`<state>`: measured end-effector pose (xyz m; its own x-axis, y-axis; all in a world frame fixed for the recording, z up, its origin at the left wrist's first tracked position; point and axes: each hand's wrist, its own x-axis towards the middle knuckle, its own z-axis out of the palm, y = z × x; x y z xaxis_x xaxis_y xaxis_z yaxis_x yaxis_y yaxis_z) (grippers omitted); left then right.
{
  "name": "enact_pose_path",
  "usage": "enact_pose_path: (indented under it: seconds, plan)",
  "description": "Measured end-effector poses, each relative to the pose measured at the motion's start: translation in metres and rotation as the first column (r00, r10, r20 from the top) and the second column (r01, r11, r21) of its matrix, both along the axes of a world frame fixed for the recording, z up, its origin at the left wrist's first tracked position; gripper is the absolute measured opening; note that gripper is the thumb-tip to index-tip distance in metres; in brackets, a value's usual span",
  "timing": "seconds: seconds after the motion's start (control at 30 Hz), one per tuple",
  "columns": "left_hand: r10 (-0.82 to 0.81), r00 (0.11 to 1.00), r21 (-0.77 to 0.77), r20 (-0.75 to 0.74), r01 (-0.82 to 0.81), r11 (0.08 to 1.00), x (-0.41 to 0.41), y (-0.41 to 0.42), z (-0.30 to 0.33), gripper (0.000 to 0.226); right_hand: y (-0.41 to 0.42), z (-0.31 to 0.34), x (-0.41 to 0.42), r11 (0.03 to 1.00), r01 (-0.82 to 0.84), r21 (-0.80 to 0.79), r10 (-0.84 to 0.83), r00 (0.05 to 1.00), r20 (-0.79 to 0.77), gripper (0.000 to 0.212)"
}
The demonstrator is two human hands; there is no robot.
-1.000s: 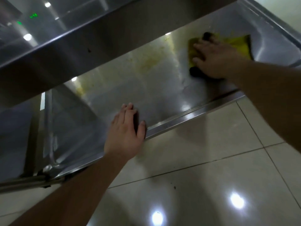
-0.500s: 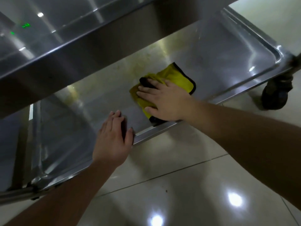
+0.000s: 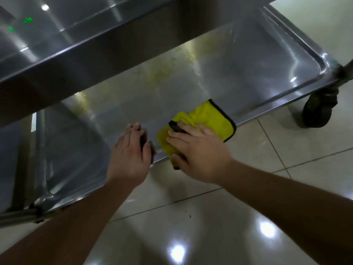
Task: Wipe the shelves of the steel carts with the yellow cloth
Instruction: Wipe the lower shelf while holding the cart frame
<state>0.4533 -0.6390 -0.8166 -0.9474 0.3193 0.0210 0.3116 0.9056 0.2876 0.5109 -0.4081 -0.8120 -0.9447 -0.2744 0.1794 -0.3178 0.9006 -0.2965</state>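
- Your right hand (image 3: 200,150) has dragged the yellow cloth (image 3: 206,121) from the far right corner of the lower shelf (image 3: 248,73) to its near edge, fingers flat, pressing down.
- The cloth now hangs partly over that rim, just beside your left hand (image 3: 129,152), which stays flat and open on the same edge.
- That stroke looks finished; yellowish smears (image 3: 162,73) near the shelf's far edge likely need another pass.
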Motion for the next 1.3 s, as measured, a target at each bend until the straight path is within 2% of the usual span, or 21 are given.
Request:
enact_pose_path:
  seconds: [0.13, 0.27, 0.4, 0.47, 0.53, 0.6, 0.63, 0.7, 0.77, 0.83, 0.9, 0.97, 1.03, 1.13, 1.23, 1.3]
  plan:
    - [-0.017, 1.0, -0.008, 0.004, 0.017, 1.0, 0.0, -0.002, 0.0, 0.051, 0.018, -0.005, -0.005, 0.994, -0.058, 0.091, 0.054, 0.998, 0.044, 0.054]
    - [-0.003, 1.0, 0.003, 0.022, 0.003, 1.0, 0.0, 0.0, 0.003, 0.055, 0.101, -0.002, -0.037, 0.97, 0.21, 0.119, -0.225, 0.965, 0.136, 0.07]
    - [-0.006, 1.0, 0.004, 0.011, 0.006, 1.0, 0.002, 0.003, 0.004, 0.057, 0.213, 0.004, -0.066, 0.855, 0.499, 0.141, -0.518, 0.829, 0.21, 0.085]
    - [-0.01, 1.0, 0.007, -0.006, 0.01, 1.0, 0.002, 0.003, 0.003, 0.055, 0.245, 0.009, -0.077, 0.774, 0.614, 0.156, -0.632, 0.732, 0.253, 0.075]
    - [-0.017, 1.0, 0.008, -0.015, 0.018, 1.0, 0.001, 0.005, 0.003, 0.052, 0.249, 0.011, -0.085, 0.693, 0.695, 0.192, -0.717, 0.639, 0.277, 0.07]
    - [-0.013, 1.0, -0.002, -0.011, 0.013, 1.0, 0.001, 0.005, 0.003, 0.053, 0.223, 0.014, -0.094, 0.663, 0.724, 0.191, -0.743, 0.607, 0.282, 0.071]
    - [-0.007, 1.0, -0.01, -0.009, 0.007, 1.0, 0.001, 0.005, 0.003, 0.055, 0.204, 0.014, -0.1, 0.695, 0.697, 0.174, -0.714, 0.64, 0.286, 0.071]
    - [0.001, 1.0, -0.027, -0.005, -0.001, 1.0, 0.002, 0.006, 0.004, 0.059, 0.159, 0.015, -0.11, 0.815, 0.558, 0.158, -0.579, 0.772, 0.262, 0.075]
    - [0.009, 1.0, -0.031, -0.01, -0.01, 0.999, 0.001, 0.005, 0.004, 0.061, 0.107, 0.017, -0.112, 0.94, 0.301, 0.163, -0.335, 0.906, 0.258, 0.085]
    - [0.02, 1.0, -0.029, -0.003, -0.021, 0.999, 0.001, 0.006, 0.004, 0.063, 0.067, 0.012, -0.106, 0.972, -0.017, 0.234, -0.046, 0.965, 0.259, 0.085]
    - [0.022, 1.0, -0.032, 0.008, -0.022, 0.999, 0.003, 0.006, 0.006, 0.065, 0.055, 0.009, -0.106, 0.954, -0.152, 0.258, 0.081, 0.961, 0.265, 0.077]
    - [0.014, 1.0, -0.035, 0.013, -0.013, 0.999, 0.003, 0.008, 0.007, 0.066, 0.072, 0.011, -0.121, 0.965, -0.065, 0.254, 0.003, 0.971, 0.239, 0.076]
    - [0.011, 1.0, -0.035, 0.022, -0.01, 0.999, 0.003, 0.007, 0.009, 0.066, 0.103, 0.013, -0.142, 0.958, 0.139, 0.252, -0.199, 0.952, 0.231, 0.076]
    - [0.017, 0.999, -0.028, 0.027, -0.017, 0.999, 0.003, 0.004, 0.011, 0.066, 0.173, 0.01, -0.158, 0.88, 0.414, 0.233, -0.463, 0.856, 0.23, 0.074]
    - [0.018, 0.999, -0.03, 0.033, -0.017, 0.999, 0.003, 0.004, 0.011, 0.064, 0.241, 0.003, -0.144, 0.784, 0.587, 0.201, -0.62, 0.75, 0.23, 0.084]
    - [0.015, 0.999, -0.035, 0.032, -0.014, 0.999, 0.002, 0.003, 0.01, 0.061, 0.252, 0.0, -0.128, 0.723, 0.667, 0.179, -0.69, 0.69, 0.216, 0.092]
